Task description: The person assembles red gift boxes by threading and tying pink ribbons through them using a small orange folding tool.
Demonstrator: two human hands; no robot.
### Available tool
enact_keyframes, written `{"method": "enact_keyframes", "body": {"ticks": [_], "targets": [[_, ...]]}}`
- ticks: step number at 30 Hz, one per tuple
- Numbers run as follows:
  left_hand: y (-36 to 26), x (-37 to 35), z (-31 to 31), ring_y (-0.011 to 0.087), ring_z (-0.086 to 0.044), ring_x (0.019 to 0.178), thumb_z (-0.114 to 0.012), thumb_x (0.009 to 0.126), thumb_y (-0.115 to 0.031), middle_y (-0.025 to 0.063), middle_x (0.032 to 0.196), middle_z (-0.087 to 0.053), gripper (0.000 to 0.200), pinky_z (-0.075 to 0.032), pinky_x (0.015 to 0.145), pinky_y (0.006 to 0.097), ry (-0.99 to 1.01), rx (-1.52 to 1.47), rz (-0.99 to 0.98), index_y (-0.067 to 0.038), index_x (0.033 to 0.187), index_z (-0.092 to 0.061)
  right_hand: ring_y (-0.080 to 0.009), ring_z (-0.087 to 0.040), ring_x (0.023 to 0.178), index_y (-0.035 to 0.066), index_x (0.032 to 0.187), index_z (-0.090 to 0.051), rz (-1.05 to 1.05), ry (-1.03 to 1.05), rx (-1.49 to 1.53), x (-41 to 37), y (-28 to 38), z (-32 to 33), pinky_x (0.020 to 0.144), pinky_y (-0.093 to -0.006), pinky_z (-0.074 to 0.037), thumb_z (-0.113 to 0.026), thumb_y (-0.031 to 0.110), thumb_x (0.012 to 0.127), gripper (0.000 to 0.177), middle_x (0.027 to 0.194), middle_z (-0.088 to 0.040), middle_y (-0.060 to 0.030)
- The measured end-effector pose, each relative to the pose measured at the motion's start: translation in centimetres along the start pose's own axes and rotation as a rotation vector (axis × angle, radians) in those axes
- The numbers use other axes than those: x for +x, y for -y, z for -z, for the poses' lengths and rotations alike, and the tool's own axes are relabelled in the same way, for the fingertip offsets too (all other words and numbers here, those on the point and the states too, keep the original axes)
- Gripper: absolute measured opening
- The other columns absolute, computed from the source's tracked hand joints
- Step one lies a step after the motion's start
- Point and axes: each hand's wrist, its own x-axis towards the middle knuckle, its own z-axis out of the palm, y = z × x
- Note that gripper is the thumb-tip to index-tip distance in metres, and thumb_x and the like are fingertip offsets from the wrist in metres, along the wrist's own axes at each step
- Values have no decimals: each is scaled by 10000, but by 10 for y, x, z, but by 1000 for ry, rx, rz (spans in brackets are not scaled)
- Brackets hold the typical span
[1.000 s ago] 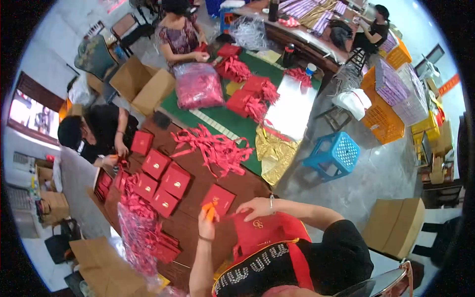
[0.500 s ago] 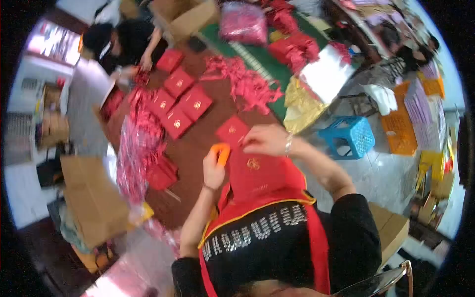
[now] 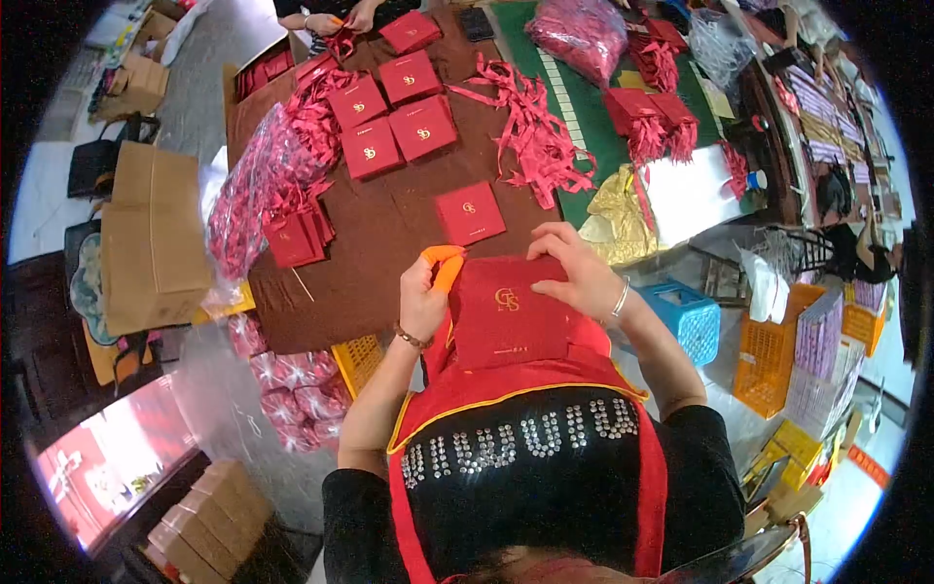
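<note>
A red pouch (image 3: 511, 326) with gold lettering lies flat against my red apron at the table's near edge. My left hand (image 3: 426, 297), with orange covers on its thumb and a finger, grips the pouch's upper left corner. At the upper right edge, my right hand (image 3: 582, 277) has its thumb on the front and its fingers bent over the rim. Just beyond my hands, a smaller-looking red pouch (image 3: 470, 213) rests on the brown tabletop (image 3: 379, 263). What my left fingertips press against is partly hidden by the orange covers.
Stacks of red pouches (image 3: 423, 127) and heaped red ribbons (image 3: 530, 127) cover the far table. A plastic bag of red ribbon (image 3: 255, 200) lies left. Across the table are a co-worker's hands (image 3: 355, 18). A blue stool (image 3: 686, 326) stands right, a cardboard box (image 3: 156, 243) left.
The view has shifted, so the table sits higher in it. My right hand has moved from above the pouch's upper left to its right edge. My left hand stays by the left corner.
</note>
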Motion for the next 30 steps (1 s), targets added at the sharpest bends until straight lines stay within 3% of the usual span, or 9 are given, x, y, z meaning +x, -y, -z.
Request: {"method": "enact_keyframes", "body": {"ticks": [6, 10, 12, 13, 14, 16, 19, 25, 30], "targets": [[-7, -8, -17, 65, -515, 666, -568, 810, -30, 33, 760, -604, 130, -422, 588, 210, -75, 202, -137, -9, 934, -600, -262, -474, 1001, 74, 972, -505, 22, 106, -120, -3, -4, 20, 831, -318, -411, -655, 137, 718, 302, 1163, -403, -134], [-10, -14, -20, 100, -536, 754, -547, 824, -37, 61, 827, -620, 122, -427, 678, 227, -88, 236, -101, 15, 924, -593, -219, -522, 887, 78, 994, -510, 73, 58, -77, -15, -25, 23, 765, -305, -440, -651, 145, 731, 306, 1178, -399, -135], [-11, -15, -19, 101, -537, 756, -550, 821, -37, 62, 828, -620, 122, -427, 682, 227, -87, 229, -91, 14, 924, -593, -214, -537, 873, 83, 1044, -522, -51, 200, 182, -16, -30, 22, 734, -294, -462, -615, 155, 778, 291, 1180, -364, -128], [-12, -15, -17, 100, -536, 755, -551, 821, -38, 60, 826, -620, 121, -426, 681, 226, -93, 252, -116, 15, 922, -593, -149, -553, 709, 61, 1051, -513, -207, 178, 485, -21, -30, 13, 637, -253, -472, -590, 145, 803, 273, 1048, -452, -99], [-12, -14, -15, 99, -535, 754, -553, 821, -40, 59, 823, -619, 120, -426, 680, 225, -99, 274, -141, 16, 920, -593, -149, -553, 709, 61, 1051, -513, -210, 170, 491, -20, -27, 10, 637, -253, -472, -590, 145, 803, 273, 1048, -452, -99], [-14, -11, -10, 95, -533, 750, -553, 822, -42, 56, 820, -618, 118, -424, 672, 226, -89, 275, -174, 17, 916, -592, -98, -529, 603, 34, 1049, -508, -423, 191, 706, -18, -19, 7, 558, -217, -456, -570, 134, 821, 257, 810, -500, -38], [-13, -7, 3, 153, -569, 697, -574, 795, -20, 92, 777, -596, 120, -450, 626, 247, -103, 332, -180, -2, 911, -595, -75, -517, 598, 17, 1049, -505, -435, 133, 709, -12, -13, -7, 523, -214, -446, -576, 152, 822, 274, 649, -460, 17], [-29, 0, 27, 190, -554, 643, -562, 799, -32, 82, 729, -562, 101, -431, 596, 261, -105, 537, -419, -14, 894, -592, -68, -502, 569, 17, 1050, -512, -436, 7, 727, -8, -9, -40, 494, -223, -451, -574, 171, 824, 281, 658, -468, 15], [-43, -13, 28, 291, -581, 694, -565, 781, -56, 138, 773, -580, 43, -453, 592, 338, 234, 655, -506, -25, 810, -573, -65, -501, 572, 8, 1036, -528, -459, -55, 711, -3, 3, -53, 492, -224, -459, -551, 176, 840, 260, 669, -489, 8]]}}
